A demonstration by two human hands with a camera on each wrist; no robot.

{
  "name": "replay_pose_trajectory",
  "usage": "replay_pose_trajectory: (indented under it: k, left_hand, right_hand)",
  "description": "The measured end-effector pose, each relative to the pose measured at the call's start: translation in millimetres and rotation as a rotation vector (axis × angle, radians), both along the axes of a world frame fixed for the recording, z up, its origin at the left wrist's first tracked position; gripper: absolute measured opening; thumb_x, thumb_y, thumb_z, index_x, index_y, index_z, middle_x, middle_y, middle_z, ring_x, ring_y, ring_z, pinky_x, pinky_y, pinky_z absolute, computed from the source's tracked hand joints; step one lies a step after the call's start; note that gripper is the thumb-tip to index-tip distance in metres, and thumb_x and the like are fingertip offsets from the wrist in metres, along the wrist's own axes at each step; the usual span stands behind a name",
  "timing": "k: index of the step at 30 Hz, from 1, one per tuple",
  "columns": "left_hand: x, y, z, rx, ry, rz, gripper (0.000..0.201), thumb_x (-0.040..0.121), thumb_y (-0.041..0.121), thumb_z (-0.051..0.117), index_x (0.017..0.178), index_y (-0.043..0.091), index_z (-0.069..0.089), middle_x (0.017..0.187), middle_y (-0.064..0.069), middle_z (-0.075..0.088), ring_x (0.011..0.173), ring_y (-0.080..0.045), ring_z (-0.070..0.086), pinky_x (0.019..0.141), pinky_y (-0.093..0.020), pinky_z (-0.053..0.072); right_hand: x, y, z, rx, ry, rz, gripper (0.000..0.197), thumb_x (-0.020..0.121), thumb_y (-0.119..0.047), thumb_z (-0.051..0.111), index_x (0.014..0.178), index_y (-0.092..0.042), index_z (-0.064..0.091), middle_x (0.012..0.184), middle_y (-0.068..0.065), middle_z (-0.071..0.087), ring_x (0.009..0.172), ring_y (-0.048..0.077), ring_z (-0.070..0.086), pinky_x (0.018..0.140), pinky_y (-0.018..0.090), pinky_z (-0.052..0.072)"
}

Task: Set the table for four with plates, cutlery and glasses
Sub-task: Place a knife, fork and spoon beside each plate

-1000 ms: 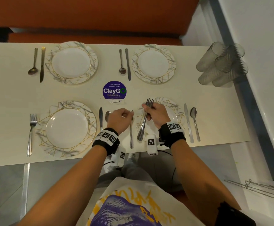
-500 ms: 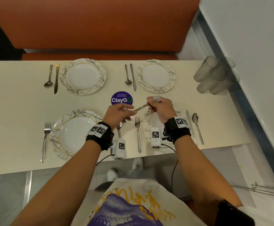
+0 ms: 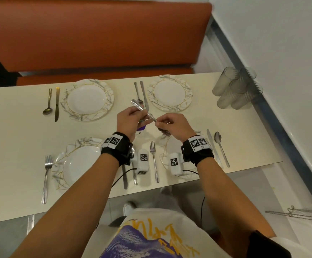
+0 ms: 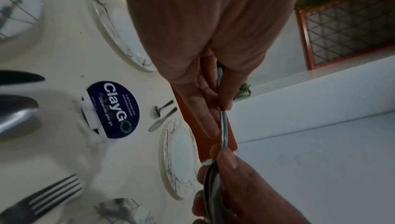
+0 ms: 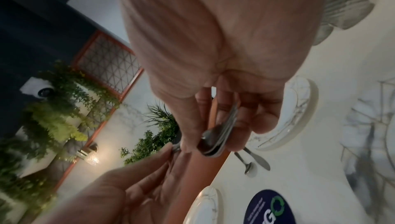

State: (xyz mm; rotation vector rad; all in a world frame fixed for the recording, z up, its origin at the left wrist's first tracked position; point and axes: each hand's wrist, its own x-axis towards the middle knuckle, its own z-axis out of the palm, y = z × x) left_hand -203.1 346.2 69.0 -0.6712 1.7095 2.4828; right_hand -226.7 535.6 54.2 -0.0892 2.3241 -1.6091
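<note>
Both hands meet above the middle of the table (image 3: 12, 142). My right hand (image 3: 158, 123) pinches stacked steel forks (image 5: 220, 133) near their heads. The left hand (image 3: 141, 116) curls its fingers round a fork handle (image 3: 139, 107) that points away to the far left; the same handle (image 4: 223, 126) runs between the two hands in the left wrist view. Plates: far left (image 3: 88, 99), far right (image 3: 170, 93), near left (image 3: 77, 164), and near right (image 3: 165, 153) partly hidden by my right wrist. One fork (image 3: 154, 161) lies left of the near right plate.
Several upturned glasses (image 3: 237, 88) stand clustered at the far right by the wall. A knife (image 3: 211, 144) and spoon (image 3: 220, 148) lie right of the near right plate, and a fork (image 3: 46, 175) left of the near left plate. Spoon-and-knife pairs lie left of both far plates. An orange bench (image 3: 95, 34) runs behind.
Both hands rose from the near right plate toward the table's middle. One fork stayed on the table beside that plate. The left hand took hold of a fork handle.
</note>
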Motion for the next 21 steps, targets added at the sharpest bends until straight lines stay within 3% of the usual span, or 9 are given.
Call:
replay_pose_trajectory:
  k: [2,5,9,12,13,17,19,21]
  left_hand:
    - [-12.4,12.4,-0.9,-0.036,0.000,-0.010,0.018,0.092,-0.004,0.071,0.108,-0.013,0.068,0.090,-0.023,0.074,0.081,-0.032,0.076,0.074,-0.036,0.064]
    - [-35.6,32.6,-2.4,-0.094,-0.004,-0.044,0.021,0.092,-0.003,0.072,0.111,-0.012,0.068,0.090,-0.022,0.073,0.078,-0.029,0.076,0.073,-0.037,0.064]
    - [-72.8,61.0,-7.5,-0.141,-0.046,-0.059,0.017,0.091,0.000,0.076,0.103,-0.008,0.068,0.083,-0.017,0.072,0.072,-0.025,0.074,0.075,-0.043,0.065]
    - [-102.2,85.6,-10.5,-0.162,-0.080,-0.040,0.018,0.090,0.004,0.078,0.104,-0.001,0.068,0.086,-0.018,0.074,0.071,-0.024,0.074,0.074,-0.043,0.065]
    - [-111.5,93.7,-11.5,-0.159,-0.085,-0.034,0.017,0.091,0.004,0.077,0.104,0.000,0.068,0.085,-0.017,0.074,0.070,-0.023,0.074,0.073,-0.041,0.065]
    - [-147.6,126.1,-15.9,-0.142,-0.119,-0.019,0.019,0.092,0.005,0.076,0.107,-0.003,0.071,0.082,-0.014,0.076,0.066,-0.020,0.073,0.071,-0.033,0.065]
    - [-162.0,135.6,-20.3,-0.159,-0.138,-0.005,0.024,0.092,0.008,0.077,0.111,-0.005,0.072,0.086,-0.015,0.076,0.065,-0.016,0.071,0.069,-0.029,0.064]
    - [-173.7,139.7,-26.5,-0.170,-0.158,0.015,0.024,0.092,0.009,0.077,0.112,-0.005,0.072,0.090,-0.018,0.074,0.065,-0.017,0.069,0.069,-0.028,0.064]
  right_hand:
    - [-10.7,10.0,1.8,0.076,0.027,0.026,0.010,0.081,-0.025,0.084,0.087,-0.019,0.079,0.078,-0.004,0.077,0.074,0.012,0.072,0.073,0.028,0.056]
    - [-29.3,30.3,4.3,0.105,0.005,0.022,0.009,0.079,-0.022,0.085,0.082,-0.016,0.079,0.076,-0.005,0.077,0.070,0.005,0.071,0.068,0.016,0.050]
    - [-61.9,60.7,-1.4,0.095,0.004,0.051,0.007,0.079,-0.022,0.085,0.081,-0.020,0.078,0.079,-0.007,0.076,0.075,0.005,0.070,0.077,0.022,0.053]
    - [-88.9,83.4,-8.7,0.060,-0.014,0.031,0.008,0.083,-0.019,0.082,0.088,-0.014,0.078,0.082,-0.002,0.077,0.075,0.005,0.071,0.072,0.016,0.051]
    - [-97.6,90.1,-11.4,0.054,-0.016,0.025,0.009,0.083,-0.019,0.082,0.088,-0.013,0.077,0.082,-0.001,0.077,0.075,0.006,0.072,0.073,0.017,0.051]
    - [-139.5,120.5,-31.1,0.012,-0.061,0.024,0.005,0.081,-0.023,0.082,0.083,-0.023,0.077,0.082,0.002,0.077,0.084,0.021,0.074,0.084,0.038,0.058]
    - [-159.2,136.4,-40.0,-0.004,-0.075,0.003,0.007,0.080,-0.024,0.082,0.080,-0.028,0.077,0.085,0.000,0.077,0.085,0.020,0.073,0.077,0.036,0.058]
    - [-178.0,152.3,-48.8,-0.045,-0.093,-0.028,0.008,0.084,-0.017,0.080,0.084,-0.023,0.077,0.085,0.001,0.076,0.082,0.017,0.072,0.067,0.027,0.054]
